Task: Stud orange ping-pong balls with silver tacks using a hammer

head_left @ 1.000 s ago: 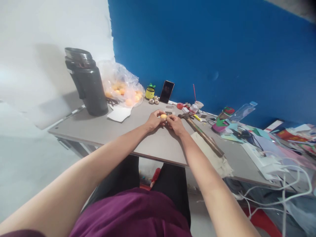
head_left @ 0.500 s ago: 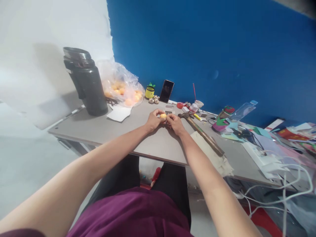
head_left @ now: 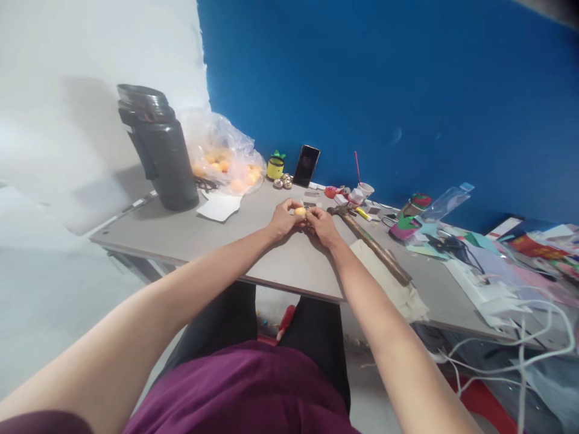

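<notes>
Close together over the middle of the grey table, both hands meet around a small yellow-orange round thing [head_left: 300, 211]. It resembles the orange round items in the plastic bag, but its exact kind is too small to tell. My left hand [head_left: 283, 220] grips it from the left with thumb and fingers closed. From the right, my right hand [head_left: 321, 225] pinches at its side; what lies between those fingertips is hidden. A hammer [head_left: 373, 246] with a worn wooden handle lies just right of my right hand, partly over a pale cloth [head_left: 386, 283].
At the left stand a big dark flask [head_left: 163, 154] and a clear bag [head_left: 226, 147] of orange round items. A phone [head_left: 306, 166] leans against the blue wall, beside gold balls [head_left: 283, 181]. Rightward are a paper cup [head_left: 365, 191], papers and a power strip [head_left: 479, 292] with white cables.
Both hands stay in the same place around the small round thing, with only slight finger movement. The camera view shifts a little.
</notes>
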Tool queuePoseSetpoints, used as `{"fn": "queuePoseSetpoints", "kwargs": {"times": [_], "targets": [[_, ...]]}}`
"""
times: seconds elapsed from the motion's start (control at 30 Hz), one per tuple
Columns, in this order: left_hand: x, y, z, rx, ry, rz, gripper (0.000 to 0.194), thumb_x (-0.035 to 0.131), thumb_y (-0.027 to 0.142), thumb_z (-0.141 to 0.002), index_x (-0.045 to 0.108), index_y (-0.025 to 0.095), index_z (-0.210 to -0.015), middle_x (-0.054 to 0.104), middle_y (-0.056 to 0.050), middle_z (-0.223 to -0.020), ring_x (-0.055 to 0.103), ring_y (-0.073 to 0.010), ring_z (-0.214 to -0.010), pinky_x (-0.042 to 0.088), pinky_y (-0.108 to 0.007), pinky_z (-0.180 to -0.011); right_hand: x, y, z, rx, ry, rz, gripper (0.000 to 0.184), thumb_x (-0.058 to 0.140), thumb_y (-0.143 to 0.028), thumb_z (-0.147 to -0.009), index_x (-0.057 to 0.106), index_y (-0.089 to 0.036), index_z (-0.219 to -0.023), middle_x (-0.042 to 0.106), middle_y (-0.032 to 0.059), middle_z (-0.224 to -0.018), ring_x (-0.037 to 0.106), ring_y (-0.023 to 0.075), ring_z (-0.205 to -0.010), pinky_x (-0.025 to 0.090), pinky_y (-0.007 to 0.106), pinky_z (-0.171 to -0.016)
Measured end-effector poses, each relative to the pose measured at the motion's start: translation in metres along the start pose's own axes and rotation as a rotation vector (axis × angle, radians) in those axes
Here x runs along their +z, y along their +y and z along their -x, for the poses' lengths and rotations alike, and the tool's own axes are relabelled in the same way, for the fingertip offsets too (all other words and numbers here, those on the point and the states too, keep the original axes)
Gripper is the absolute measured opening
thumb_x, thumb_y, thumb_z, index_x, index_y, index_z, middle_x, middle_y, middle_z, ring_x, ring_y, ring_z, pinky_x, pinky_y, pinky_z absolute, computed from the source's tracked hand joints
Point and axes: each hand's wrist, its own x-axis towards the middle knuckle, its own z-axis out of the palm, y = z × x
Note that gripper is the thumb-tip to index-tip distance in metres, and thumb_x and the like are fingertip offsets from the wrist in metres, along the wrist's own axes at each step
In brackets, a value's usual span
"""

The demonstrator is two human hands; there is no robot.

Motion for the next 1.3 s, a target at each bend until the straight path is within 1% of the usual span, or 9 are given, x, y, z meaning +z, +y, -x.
{"fn": "queuePoseSetpoints", "kwargs": {"times": [0.13, 0.27, 0.47, 0.63, 0.77, 0.87, 0.97, 1.13, 1.3], "targets": [[0.0, 0.0, 0.0, -0.004, -0.012, 0.02, 0.041, 0.087, 0.016, -0.065, 0.058, 0.015, -0.094, 0.068, -0.002, -0.091, 0.066, -0.0111, -0.055, 0.057, -0.026, -0.051, 0.0, 0.0, 0.0, -0.002, 0.007, 0.003, 0.032, 0.077, -0.048, -0.072, 0.062, -0.02, -0.078, 0.057, -0.004, -0.062, 0.048, 0.0092, -0.053, 0.035, 0.02, -0.045], [0.0, 0.0, 0.0, -0.007, -0.01, 0.032, 0.04, 0.087, 0.015, -0.065, 0.059, 0.015, -0.094, 0.068, -0.002, -0.091, 0.067, -0.0107, -0.058, 0.059, -0.027, -0.055, 0.001, -0.001, 0.0, -0.001, 0.007, -0.002, 0.029, 0.076, -0.045, -0.072, 0.061, -0.02, -0.077, 0.055, -0.0044, -0.059, 0.047, 0.0091, -0.052, 0.033, 0.02, -0.044], [-0.001, 0.001, 0.0, 0.001, -0.02, 0.028, 0.039, 0.087, 0.014, -0.065, 0.059, 0.014, -0.092, 0.068, -0.002, -0.093, 0.067, -0.0104, -0.059, 0.06, -0.027, -0.057, 0.001, -0.001, 0.0, 0.005, 0.001, -0.024, 0.029, 0.077, -0.044, -0.073, 0.061, -0.02, -0.077, 0.056, -0.004, -0.06, 0.047, 0.0095, -0.053, 0.034, 0.02, -0.045], [-0.004, -0.003, -0.002, -0.028, -0.051, 0.079, 0.047, 0.094, 0.021, -0.063, 0.059, 0.015, -0.095, 0.07, -0.004, -0.098, 0.069, -0.0115, -0.059, 0.061, -0.029, -0.057, -0.002, 0.0, 0.0, 0.019, -0.031, -0.081, 0.037, 0.082, -0.049, -0.071, 0.06, -0.021, -0.077, 0.053, -0.005, -0.06, 0.045, 0.0085, -0.051, 0.032, 0.02, -0.045], [-0.01, -0.007, -0.007, -0.072, -0.1, 0.164, 0.061, 0.1, 0.031, -0.056, 0.06, 0.015, -0.098, 0.072, -0.003, -0.094, 0.072, -0.0129, -0.065, 0.062, -0.028, -0.063, -0.006, 0.0, -0.001, 0.04, -0.078, -0.152, 0.047, 0.086, -0.056, -0.067, 0.057, -0.021, -0.075, 0.049, -0.0054, -0.059, 0.043, 0.0079, -0.051, 0.029, 0.02, -0.045], [-0.013, -0.008, -0.009, -0.09, -0.129, 0.21, 0.064, 0.102, 0.034, -0.055, 0.061, 0.014, -0.1, 0.072, -0.004, -0.093, 0.074, -0.0148, -0.07, 0.063, -0.028, -0.068, -0.007, -0.001, -0.002, 0.05, -0.086, -0.198, 0.051, 0.088, -0.059, -0.064, 0.055, -0.021, -0.074, 0.048, -0.0055, -0.059, 0.041, 0.0076, -0.052, 0.027, 0.02, -0.044], [-0.014, -0.007, -0.01, -0.116, -0.143, 0.218, 0.065, 0.102, 0.033, -0.056, 0.062, 0.014, -0.103, 0.072, -0.005, -0.092, 0.074, -0.0156, -0.071, 0.063, -0.03, -0.068, -0.008, -0.001, -0.002, 0.057, -0.079, -0.226, 0.052, 0.091, -0.058, -0.061, 0.058, -0.021, -0.075, 0.047, -0.0062, -0.059, 0.041, 0.0072, -0.052, 0.027, 0.019, -0.044], [-0.012, -0.003, -0.006, -0.116, -0.141, 0.203, 0.071, 0.103, 0.029, -0.05, 0.06, 0.015, -0.105, 0.071, -0.004, -0.093, 0.073, -0.0157, -0.068, 0.062, -0.031, -0.065, -0.007, -0.003, 0.0, 0.05, -0.064, -0.213, 0.052, 0.092, -0.058, -0.059, 0.063, -0.019, -0.078, 0.051, -0.0052, -0.062, 0.039, 0.0061, -0.051, 0.026, 0.019, -0.042], [-0.008, 0.0, -0.003, -0.088, -0.121, 0.167, 0.064, 0.102, 0.023, -0.051, 0.061, 0.015, -0.1, 0.071, -0.003, -0.095, 0.071, -0.0135, -0.066, 0.062, -0.03, -0.065, -0.006, -0.004, 0.001, 0.052, -0.055, -0.164, 0.05, 0.091, -0.057, -0.06, 0.064, -0.019, -0.077, 0.049, -0.0061, -0.06, 0.035, 0.0053, -0.049, 0.024, 0.02, -0.041]]}}
